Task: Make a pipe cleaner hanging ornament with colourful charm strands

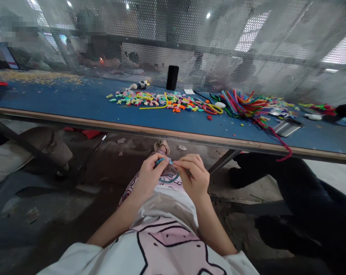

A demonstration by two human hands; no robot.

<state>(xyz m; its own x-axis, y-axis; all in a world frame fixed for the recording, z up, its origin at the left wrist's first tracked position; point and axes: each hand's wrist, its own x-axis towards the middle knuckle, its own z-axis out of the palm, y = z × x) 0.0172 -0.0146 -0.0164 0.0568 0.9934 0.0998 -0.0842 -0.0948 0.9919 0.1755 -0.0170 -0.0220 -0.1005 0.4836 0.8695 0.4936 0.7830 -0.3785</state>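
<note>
My left hand [151, 171] and right hand [194, 172] pinch a blue cord [167, 181], likely to steady it, with colourful pieces [180, 105] on the desk [75, 105], seemingly for easy reach

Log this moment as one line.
left hand: holding blue strand | right hand: pinched at same strand | place: before blue table | on table: small colourful pieces, strand bundle, silvery cylinder

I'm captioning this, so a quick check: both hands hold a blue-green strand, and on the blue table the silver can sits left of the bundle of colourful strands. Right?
Not quite: the head view shows the silver can to the right of the bundle of colourful strands. The left hand and right hand do hold the blue-green strand.
</note>
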